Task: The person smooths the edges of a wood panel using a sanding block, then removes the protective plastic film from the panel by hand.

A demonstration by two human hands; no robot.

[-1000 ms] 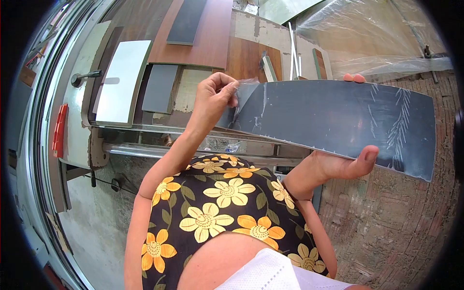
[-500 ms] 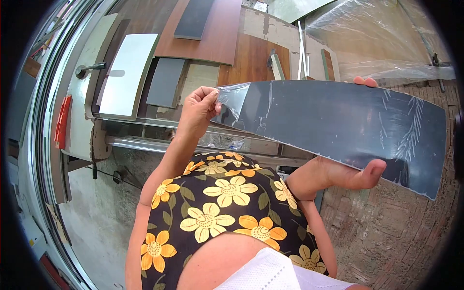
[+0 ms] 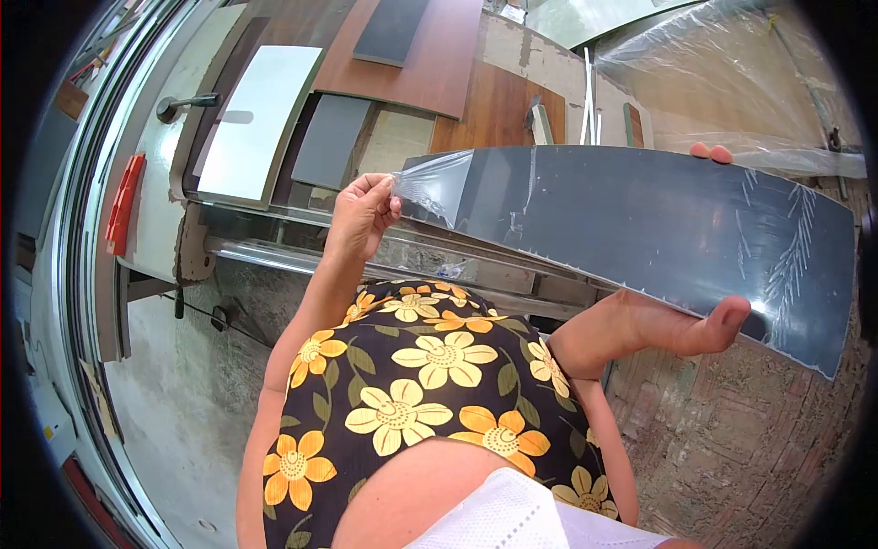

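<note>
Left of centre, your left hand point(image 3: 363, 212) pinches clear film point(image 3: 441, 188) at one end of the dark panel point(image 3: 622, 220); your right hand point(image 3: 684, 331) grips the panel from beneath, centre right.

The panel point(image 3: 631, 224) lies before several boards point(image 3: 439, 82), across the right grip point(image 3: 681, 331), the left grip point(image 3: 364, 215) at its left.

In a single wide, dark-cornered view, the scene is captured from a head-worn camera facing forward and steeply down; the floral top point(image 3: 444, 361) is framed close below, left hand point(image 3: 359, 217) and right hand point(image 3: 679, 332) beyond.
</note>
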